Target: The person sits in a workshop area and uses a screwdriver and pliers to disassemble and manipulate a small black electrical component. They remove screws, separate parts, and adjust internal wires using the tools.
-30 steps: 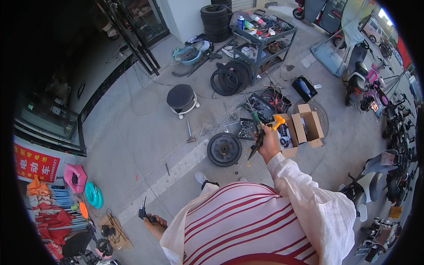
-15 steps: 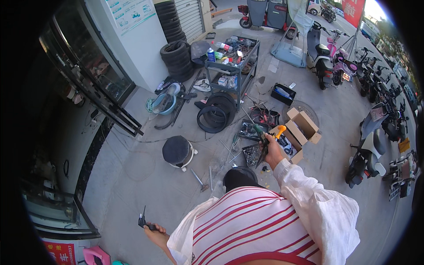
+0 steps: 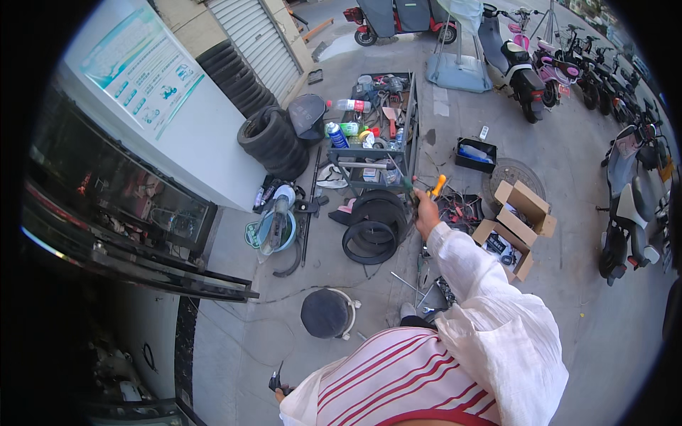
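Note:
My right hand [image 3: 428, 215], arm stretched forward, is closed around a screwdriver with a green handle [image 3: 408, 183] and a tool with an orange-yellow handle [image 3: 439, 186]. It is near the tool cart [image 3: 369, 154], above loose tires [image 3: 387, 208] on the ground. My left hand [image 3: 283, 392], low and partly hidden by my sleeve, grips a small black object with a thin rod [image 3: 275, 381]; its kind is unclear. On the cart lie a red-handled scraper [image 3: 390, 121], a blue spray can [image 3: 336, 135] and several bottles.
A round dark stool [image 3: 324, 314] stands ahead of me. To the right are open cardboard boxes [image 3: 506, 248] and a black bin [image 3: 475, 154]. A blue basin [image 3: 280, 234] and stacked tires [image 3: 273, 142] are left, by the glass door. Parked scooters [image 3: 629, 227] line the right side.
My view has shifted forward and left. My right hand, still holding the tools, has moved from beside the cardboard boxes toward the cart. The left hand keeps the black object.

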{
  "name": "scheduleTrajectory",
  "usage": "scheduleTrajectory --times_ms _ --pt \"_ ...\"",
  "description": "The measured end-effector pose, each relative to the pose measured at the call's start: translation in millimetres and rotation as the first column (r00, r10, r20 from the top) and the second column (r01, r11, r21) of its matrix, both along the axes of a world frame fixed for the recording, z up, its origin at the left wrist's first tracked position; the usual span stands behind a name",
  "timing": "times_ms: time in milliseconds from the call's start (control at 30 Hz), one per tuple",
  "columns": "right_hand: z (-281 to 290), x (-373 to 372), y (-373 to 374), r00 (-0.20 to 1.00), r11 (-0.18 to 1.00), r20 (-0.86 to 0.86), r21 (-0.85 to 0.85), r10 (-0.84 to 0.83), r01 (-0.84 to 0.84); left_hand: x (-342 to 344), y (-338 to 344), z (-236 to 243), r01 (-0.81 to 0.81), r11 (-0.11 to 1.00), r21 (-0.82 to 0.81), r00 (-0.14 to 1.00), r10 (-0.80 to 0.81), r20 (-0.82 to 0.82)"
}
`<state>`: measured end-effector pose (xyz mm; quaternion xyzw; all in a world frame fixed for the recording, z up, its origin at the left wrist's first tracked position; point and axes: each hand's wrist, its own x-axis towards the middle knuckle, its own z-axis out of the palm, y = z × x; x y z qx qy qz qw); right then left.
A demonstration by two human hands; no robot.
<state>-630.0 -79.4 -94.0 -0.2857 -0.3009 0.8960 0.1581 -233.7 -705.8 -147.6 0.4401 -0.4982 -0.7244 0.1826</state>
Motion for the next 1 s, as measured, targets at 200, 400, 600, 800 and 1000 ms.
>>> scheduleTrajectory --times_ms 200,400,600,800,1000 --pt "25 -171 40 0.997 0.996 0.055 0.071 -0.060 0.057 -168 77 74 0.329 0.923 0.201 0.944 -0.325 -0.052" --pt "15 -127 26 0.983 0.980 0.006 0.073 0.183 -0.183 -310 99 32 0.493 0.866 0.084 0.846 -0.500 0.185" --pt "2 -7 48 0.972 0.978 0.169 0.100 0.163 -0.182 -483 261 89 0.833 0.528 0.165 0.489 -0.842 0.227" --pt "-77 102 2 0.803 0.977 0.561 0.173 -0.202 0.125 -566 385 58 0.970 0.053 0.237 0.025 -0.992 0.121" --pt "-189 196 -102 0.530 0.921 0.772 0.184 -0.352 0.343 -556 448 -4 0.942 -0.203 0.267 -0.244 -0.961 0.133"
